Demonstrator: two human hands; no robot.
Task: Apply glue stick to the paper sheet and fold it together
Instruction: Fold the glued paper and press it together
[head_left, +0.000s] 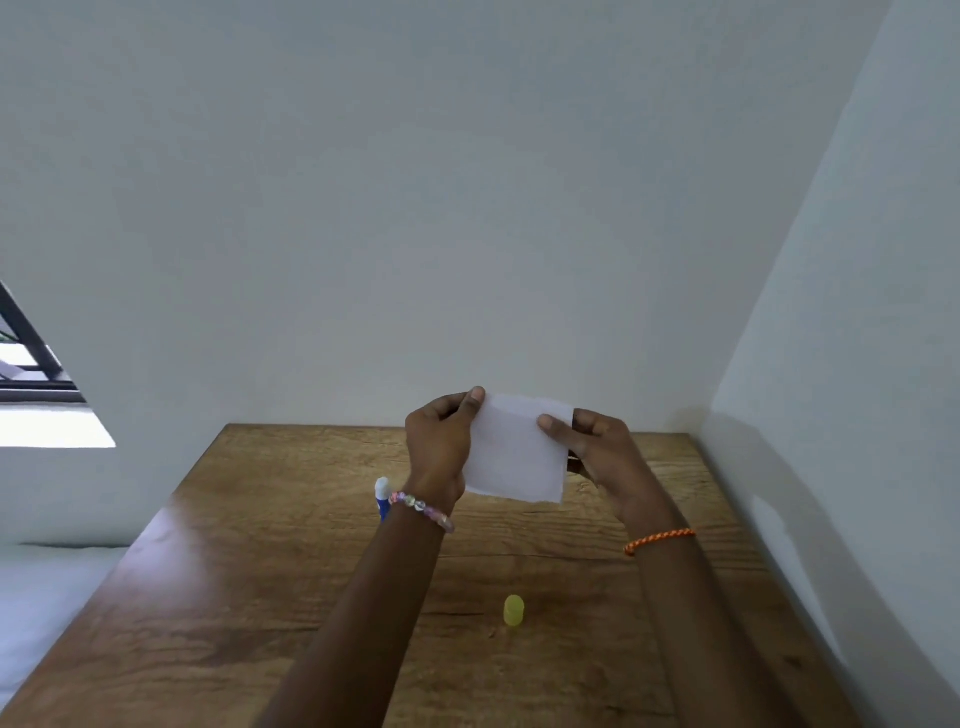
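Both hands raised above the worktop (270, 597), holding the paper (514, 449) between them in the air.

Left hand (439, 441): grip closed on the paper's left edge; thumb on the near face at the upper left corner, fingers curled behind the sheet. Beaded bracelet (422, 509) on the left wrist.

Right hand (602, 457): grip closed on the paper's right edge; thumb lies across the near face near the upper right corner, fingers behind. Orange braided band (658, 539) on the right wrist.

Paper: white, roughly square in outline, tilted slightly, lower corner pointing down and right. Clear of the worktop, not touching it. Whether it is a single layer or already doubled over cannot be told from this view.

Glue stick (383, 498): stands upright on the worktop, just left of the left wrist and partly hidden behind it. Blue body, white tip showing at the top, uncapped. No hand touches it.

Cap (514, 610): yellow, translucent, stands on the worktop nearer the camera, between the two forearms, well apart from the glue stick.

Worktop: wood grain, brown, set into a corner; white wall (467, 208) behind and another on the right. Window (31, 358) with dark frame at far left.
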